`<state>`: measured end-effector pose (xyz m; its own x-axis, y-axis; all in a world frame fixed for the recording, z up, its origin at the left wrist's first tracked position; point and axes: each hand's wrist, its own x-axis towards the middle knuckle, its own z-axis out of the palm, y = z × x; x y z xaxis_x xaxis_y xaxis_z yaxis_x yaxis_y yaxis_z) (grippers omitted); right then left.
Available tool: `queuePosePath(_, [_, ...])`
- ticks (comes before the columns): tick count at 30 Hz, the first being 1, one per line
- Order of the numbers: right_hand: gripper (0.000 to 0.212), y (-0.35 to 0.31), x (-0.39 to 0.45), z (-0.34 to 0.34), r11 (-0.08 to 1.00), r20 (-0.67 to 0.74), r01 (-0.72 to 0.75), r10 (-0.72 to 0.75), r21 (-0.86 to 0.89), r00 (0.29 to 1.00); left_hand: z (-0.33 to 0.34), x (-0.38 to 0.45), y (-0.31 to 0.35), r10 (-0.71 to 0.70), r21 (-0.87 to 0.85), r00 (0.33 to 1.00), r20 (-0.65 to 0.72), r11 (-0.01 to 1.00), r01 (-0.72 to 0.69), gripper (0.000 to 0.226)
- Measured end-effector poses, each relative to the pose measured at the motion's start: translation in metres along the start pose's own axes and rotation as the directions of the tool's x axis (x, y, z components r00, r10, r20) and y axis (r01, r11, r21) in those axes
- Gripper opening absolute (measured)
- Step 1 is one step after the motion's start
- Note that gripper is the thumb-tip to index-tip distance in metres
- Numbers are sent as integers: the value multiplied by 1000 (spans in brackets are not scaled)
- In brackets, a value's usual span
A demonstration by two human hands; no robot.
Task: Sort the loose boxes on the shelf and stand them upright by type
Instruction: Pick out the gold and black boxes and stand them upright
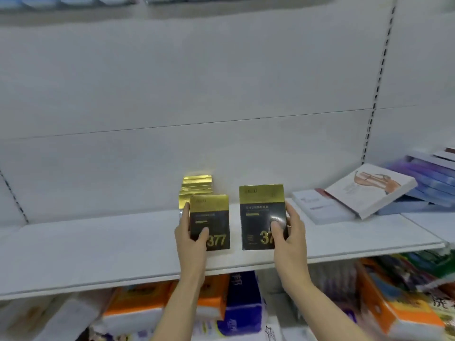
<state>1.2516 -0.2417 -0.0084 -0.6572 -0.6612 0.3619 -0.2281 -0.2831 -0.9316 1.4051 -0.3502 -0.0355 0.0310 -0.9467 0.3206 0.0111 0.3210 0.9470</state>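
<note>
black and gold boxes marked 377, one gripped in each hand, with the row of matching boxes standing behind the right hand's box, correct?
Not quite: the head view shows the row of gold-topped boxes behind the left hand's black and gold box, not the right hand's box.

tissue packs below, white back panel

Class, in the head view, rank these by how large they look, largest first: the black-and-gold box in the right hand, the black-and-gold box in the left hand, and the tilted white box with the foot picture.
1. Tilted white box.
2. Right-hand box.
3. Left-hand box; the same type, probably only farther away.
</note>
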Motion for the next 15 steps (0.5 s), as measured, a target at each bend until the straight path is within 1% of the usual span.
queuePosePath(3, [43, 2, -6, 26, 1000, -11, 0, 0, -6, 1000, -17, 17, -16, -19, 72, 1000, -12, 997, 20, 77])
queuePosePath(6, [45, 5, -17, 47, 1000, -13, -20, 20, -7, 1000, -24, 25, -21, -49, 267, 999, -22, 962, 53, 76])
queuePosePath(7, [46, 5, -22, 54, 1000, 0, -18, 18, -14, 1000, -25, 28, -22, -53, 300, 998, -28, 952, 58, 75])
queuePosePath(10, [47, 7, -34, 74, 999, 51, -15, 17, -48, 999, -31, 33, -22, -96, 294, 995, -18, 951, 97, 71])
queuePosePath(15, [48, 17, -36, 106, 994, 99, -29, 40, -108, 994, -52, 37, -18, -67, 264, 994, 84, 964, 42, 48])
